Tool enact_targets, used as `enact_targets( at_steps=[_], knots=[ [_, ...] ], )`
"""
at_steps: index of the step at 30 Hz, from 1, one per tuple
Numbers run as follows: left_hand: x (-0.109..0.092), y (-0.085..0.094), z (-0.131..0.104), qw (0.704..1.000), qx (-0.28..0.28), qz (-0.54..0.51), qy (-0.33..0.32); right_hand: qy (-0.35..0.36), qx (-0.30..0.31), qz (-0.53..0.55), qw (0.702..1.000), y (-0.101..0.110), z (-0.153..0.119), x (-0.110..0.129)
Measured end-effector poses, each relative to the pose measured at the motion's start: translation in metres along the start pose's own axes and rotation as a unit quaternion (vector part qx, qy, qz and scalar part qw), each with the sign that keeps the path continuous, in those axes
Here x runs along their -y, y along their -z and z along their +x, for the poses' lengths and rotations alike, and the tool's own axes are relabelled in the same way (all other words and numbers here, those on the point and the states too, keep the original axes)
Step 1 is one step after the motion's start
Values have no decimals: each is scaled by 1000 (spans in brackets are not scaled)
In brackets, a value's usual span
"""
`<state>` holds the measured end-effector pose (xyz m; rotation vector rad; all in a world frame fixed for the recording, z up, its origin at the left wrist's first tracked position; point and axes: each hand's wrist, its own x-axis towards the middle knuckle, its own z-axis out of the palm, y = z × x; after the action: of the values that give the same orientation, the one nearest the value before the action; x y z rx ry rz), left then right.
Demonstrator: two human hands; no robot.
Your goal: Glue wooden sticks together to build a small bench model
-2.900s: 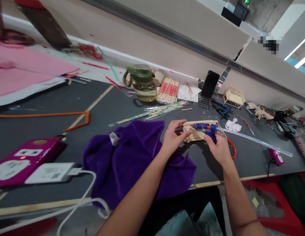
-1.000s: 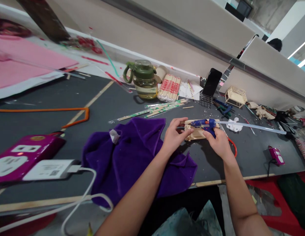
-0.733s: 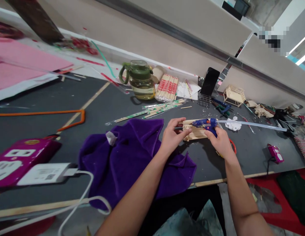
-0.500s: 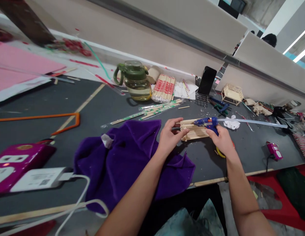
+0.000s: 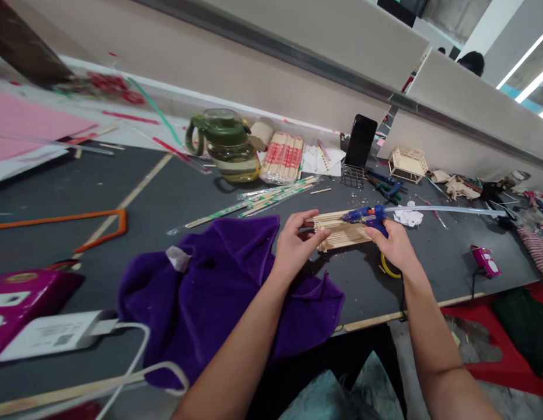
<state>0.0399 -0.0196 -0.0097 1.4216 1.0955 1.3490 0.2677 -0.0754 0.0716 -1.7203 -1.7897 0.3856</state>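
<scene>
My left hand [image 5: 296, 245] grips the left end of a flat panel of pale wooden sticks [image 5: 345, 238], thumb on top and fingers at the far side. Wrapped round the handle of a blue glue gun [image 5: 374, 219] is my right hand [image 5: 392, 245]. The gun's nozzle points left, over the upper part of the panel. A long clear glue stick [image 5: 450, 209] sticks out of its rear. Just below the gun, beside my right wrist, lies a yellow ring [image 5: 390, 267]. A purple cloth [image 5: 219, 280] is spread under my left forearm.
A green-lidded glass jug [image 5: 231, 149], packed wooden sticks [image 5: 282, 157], a propped phone [image 5: 361, 142], pliers [image 5: 387, 185] and a small wooden model [image 5: 407, 163] stand along the partition. A pink power strip [image 5: 26, 300] with a white charger [image 5: 55, 335] lies at the left.
The view has shifted slightly, so most things appear a little further left. More of the yellow ring shows. Both hands keep their holds on the stick panel and glue gun.
</scene>
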Motion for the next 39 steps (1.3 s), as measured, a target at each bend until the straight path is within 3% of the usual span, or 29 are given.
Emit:
enact_targets(
  at_steps=[4,39],
  knots=[
    [1,0,0,1000,-2,-4,5,9,5,2,1000,-2,0,3],
    [0,-1,0,1000,-4,-8,19,-52,-53,7,997,30,-3,-40]
  ],
)
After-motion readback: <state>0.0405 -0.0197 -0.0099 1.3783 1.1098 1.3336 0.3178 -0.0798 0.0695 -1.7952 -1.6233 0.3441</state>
